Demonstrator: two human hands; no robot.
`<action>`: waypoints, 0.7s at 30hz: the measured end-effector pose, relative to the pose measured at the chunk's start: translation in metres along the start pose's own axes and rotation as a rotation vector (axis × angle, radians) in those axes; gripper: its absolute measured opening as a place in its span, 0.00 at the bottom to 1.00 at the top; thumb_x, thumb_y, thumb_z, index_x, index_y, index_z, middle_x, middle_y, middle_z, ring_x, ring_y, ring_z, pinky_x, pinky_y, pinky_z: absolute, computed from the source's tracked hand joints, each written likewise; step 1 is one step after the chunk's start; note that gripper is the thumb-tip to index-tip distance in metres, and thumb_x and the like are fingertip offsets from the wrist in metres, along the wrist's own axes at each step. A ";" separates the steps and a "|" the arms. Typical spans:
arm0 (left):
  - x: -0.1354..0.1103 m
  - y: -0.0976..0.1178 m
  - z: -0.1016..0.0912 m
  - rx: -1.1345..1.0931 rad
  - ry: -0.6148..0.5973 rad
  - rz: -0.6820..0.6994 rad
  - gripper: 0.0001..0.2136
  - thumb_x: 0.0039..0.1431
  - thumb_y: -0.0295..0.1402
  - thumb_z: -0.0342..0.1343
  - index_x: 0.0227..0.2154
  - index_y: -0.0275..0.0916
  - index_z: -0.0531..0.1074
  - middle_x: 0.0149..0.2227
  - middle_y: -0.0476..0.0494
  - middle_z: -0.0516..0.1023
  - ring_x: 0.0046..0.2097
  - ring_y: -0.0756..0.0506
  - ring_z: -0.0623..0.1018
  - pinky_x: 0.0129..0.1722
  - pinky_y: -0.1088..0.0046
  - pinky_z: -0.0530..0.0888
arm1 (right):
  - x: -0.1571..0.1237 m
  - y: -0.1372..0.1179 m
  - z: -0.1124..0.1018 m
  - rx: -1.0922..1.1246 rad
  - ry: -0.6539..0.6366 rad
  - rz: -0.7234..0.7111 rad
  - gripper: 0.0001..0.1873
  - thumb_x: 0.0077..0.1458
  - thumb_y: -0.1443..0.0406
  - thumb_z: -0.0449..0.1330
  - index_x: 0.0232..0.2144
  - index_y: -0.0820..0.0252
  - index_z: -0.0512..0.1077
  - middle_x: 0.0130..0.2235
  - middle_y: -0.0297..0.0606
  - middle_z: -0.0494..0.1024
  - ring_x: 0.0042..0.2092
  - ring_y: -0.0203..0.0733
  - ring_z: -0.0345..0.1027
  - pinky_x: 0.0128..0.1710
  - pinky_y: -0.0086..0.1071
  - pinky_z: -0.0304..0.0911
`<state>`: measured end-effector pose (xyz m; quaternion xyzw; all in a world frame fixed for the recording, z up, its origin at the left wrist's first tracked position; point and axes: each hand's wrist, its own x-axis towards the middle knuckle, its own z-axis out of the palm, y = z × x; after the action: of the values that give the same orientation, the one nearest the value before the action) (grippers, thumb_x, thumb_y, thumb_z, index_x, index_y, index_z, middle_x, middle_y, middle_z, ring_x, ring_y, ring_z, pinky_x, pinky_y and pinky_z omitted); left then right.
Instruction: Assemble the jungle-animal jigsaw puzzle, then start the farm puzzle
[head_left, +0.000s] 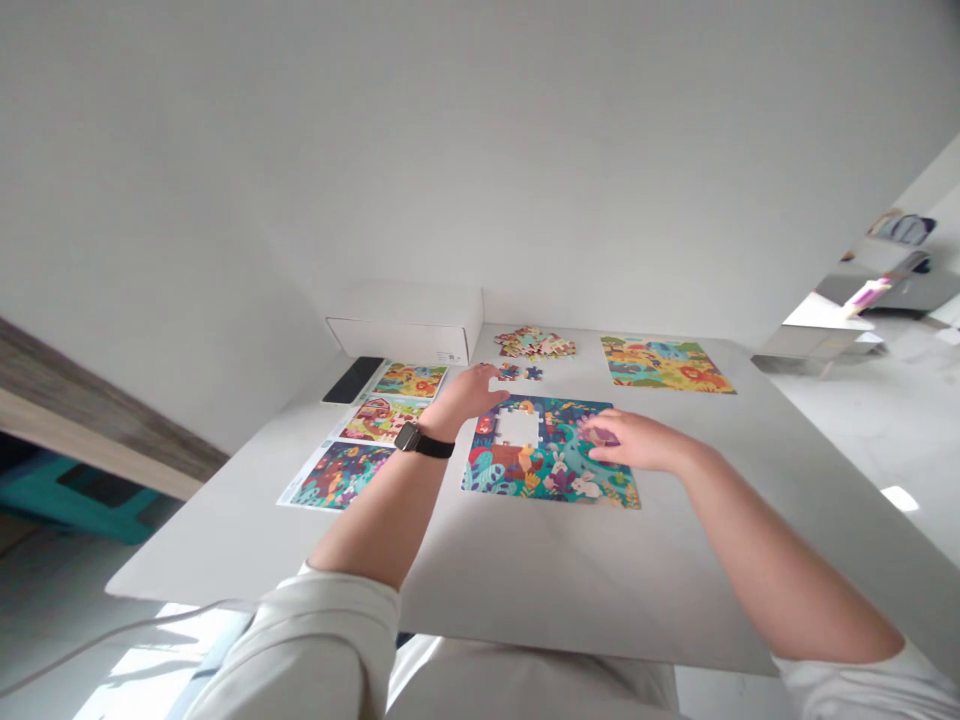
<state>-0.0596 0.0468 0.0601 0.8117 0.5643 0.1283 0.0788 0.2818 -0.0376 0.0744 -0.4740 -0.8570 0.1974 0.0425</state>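
A forest-animal jigsaw puzzle (510,470) lies on the white table, mostly assembled, with a gap in its upper left part. Just beyond its top edge are loose puzzle pieces, among them a dark blue piece (533,373) and another piece (509,372) close to my left hand. My left hand (478,391), with a black watch on the wrist, hovers at the puzzle's upper left corner, thumb apart from the fingers. Over the puzzle's right side rests my right hand (628,439), its fingers spread and nothing visible in them.
A heap of loose pieces (535,343) lies near the wall. At the back right is a finished yellow animal puzzle (664,365). A picture sheet (367,420), a black phone (353,380) and a white box (401,338) occupy the left side.
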 end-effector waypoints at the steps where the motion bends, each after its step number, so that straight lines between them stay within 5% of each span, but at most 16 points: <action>1: 0.013 -0.004 -0.002 0.010 0.011 -0.070 0.19 0.67 0.40 0.58 0.57 0.40 0.76 0.59 0.36 0.80 0.60 0.37 0.78 0.61 0.63 0.74 | 0.008 -0.002 -0.011 0.005 0.032 0.010 0.23 0.61 0.56 0.66 0.56 0.55 0.79 0.56 0.48 0.81 0.54 0.54 0.78 0.56 0.44 0.71; 8: 0.075 -0.025 0.009 0.092 -0.028 -0.264 0.20 0.67 0.34 0.55 0.60 0.37 0.74 0.56 0.30 0.81 0.59 0.33 0.80 0.54 0.61 0.76 | 0.060 -0.018 -0.059 0.195 0.185 -0.015 0.26 0.63 0.51 0.66 0.60 0.46 0.75 0.62 0.42 0.78 0.59 0.55 0.76 0.60 0.49 0.71; 14: 0.083 -0.036 0.029 0.112 -0.052 -0.272 0.22 0.70 0.34 0.50 0.63 0.35 0.69 0.56 0.26 0.80 0.58 0.33 0.81 0.54 0.59 0.76 | 0.082 -0.014 -0.048 0.210 0.241 -0.006 0.23 0.63 0.52 0.66 0.59 0.48 0.75 0.60 0.42 0.79 0.58 0.52 0.76 0.58 0.47 0.71; 21: 0.081 -0.051 0.042 0.076 -0.065 -0.207 0.27 0.65 0.35 0.58 0.66 0.38 0.66 0.61 0.30 0.76 0.61 0.36 0.78 0.57 0.66 0.74 | 0.094 0.002 -0.040 0.127 0.417 -0.024 0.16 0.64 0.56 0.64 0.52 0.51 0.78 0.54 0.42 0.81 0.53 0.50 0.76 0.56 0.46 0.70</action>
<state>-0.0662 0.1414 0.0157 0.7552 0.6468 0.0717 0.0788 0.2422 0.0536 0.1000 -0.4906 -0.8212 0.1480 0.2509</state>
